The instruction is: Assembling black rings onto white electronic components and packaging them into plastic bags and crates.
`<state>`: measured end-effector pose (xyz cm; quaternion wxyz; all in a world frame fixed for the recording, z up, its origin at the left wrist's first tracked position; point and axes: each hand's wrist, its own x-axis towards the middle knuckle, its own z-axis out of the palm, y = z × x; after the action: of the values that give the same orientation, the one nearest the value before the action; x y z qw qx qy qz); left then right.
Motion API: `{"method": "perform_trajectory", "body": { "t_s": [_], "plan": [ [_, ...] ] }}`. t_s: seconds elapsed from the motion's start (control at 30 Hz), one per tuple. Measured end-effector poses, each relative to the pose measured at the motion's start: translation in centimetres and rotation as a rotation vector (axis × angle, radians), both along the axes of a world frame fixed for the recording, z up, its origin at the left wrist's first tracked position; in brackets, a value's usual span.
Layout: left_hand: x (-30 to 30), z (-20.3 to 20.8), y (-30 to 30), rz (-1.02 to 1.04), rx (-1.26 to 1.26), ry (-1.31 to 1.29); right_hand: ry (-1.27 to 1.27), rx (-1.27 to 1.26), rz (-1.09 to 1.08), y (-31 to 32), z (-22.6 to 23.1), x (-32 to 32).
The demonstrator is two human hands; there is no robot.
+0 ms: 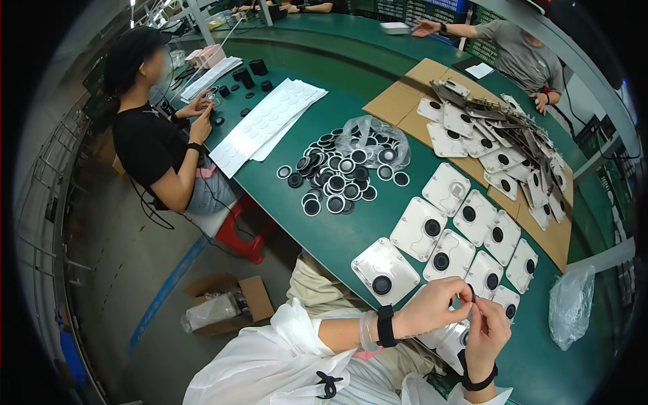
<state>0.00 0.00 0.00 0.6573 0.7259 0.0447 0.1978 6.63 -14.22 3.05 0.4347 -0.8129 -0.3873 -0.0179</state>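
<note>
My left hand (432,307) and my right hand (487,334) meet over the near right part of the table. Their fingertips pinch a small dark round piece (471,294), seen nearly edge-on and mostly covered by the fingers. Below and around my hands lie several white square plates with rounded corners, most carrying a black round disc. The nearest whole white plate (388,260) is left of my hands, its black disc (381,285) near the lower edge. One far plate (447,189) shows a pale round spot instead of a black disc. My hands hide some plates.
A pile of black, silver-rimmed rings (334,182) with a clear plastic bag (371,138) lies mid-table. Cardboard (405,101) bears stacked plates (486,145) at the right. Sticker sheets (266,125) lie near a seated person (148,128); another person (523,61) sits across. An open box (256,297) stands on the floor.
</note>
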Motion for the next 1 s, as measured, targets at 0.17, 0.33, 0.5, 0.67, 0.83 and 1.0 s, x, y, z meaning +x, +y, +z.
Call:
{"method": "perform_trajectory", "body": {
  "t_s": [0.17,0.33,0.5,0.67,0.83,1.0],
  "plan": [
    [0.0,-0.9,-0.8,0.033,-0.072,-0.014,-0.124,0.060,0.040,-0.1,-0.2,-0.4],
    [-0.2,-0.6,-0.3,0.013,-0.145,0.082,-0.154,0.053,0.055,-0.1,-0.6,0.5],
    [-0.5,-0.5,0.1,0.039,-0.117,0.046,0.023,0.087,0.118,-0.1,0.1,1.0],
    [-0.4,-0.7,0.2,-0.001,-0.054,0.092,-0.019,0.114,0.140,-0.7,-1.2,1.7],
    [-0.6,0.1,-0.3,0.033,0.075,0.114,-0.145,0.096,0.139,-1.1,-1.5,1.3],
    [-0.5,0.0,-1.3,0.121,0.308,-0.002,-0.399,0.078,0.042,-0.6,-2.0,1.0]
  ]
}}
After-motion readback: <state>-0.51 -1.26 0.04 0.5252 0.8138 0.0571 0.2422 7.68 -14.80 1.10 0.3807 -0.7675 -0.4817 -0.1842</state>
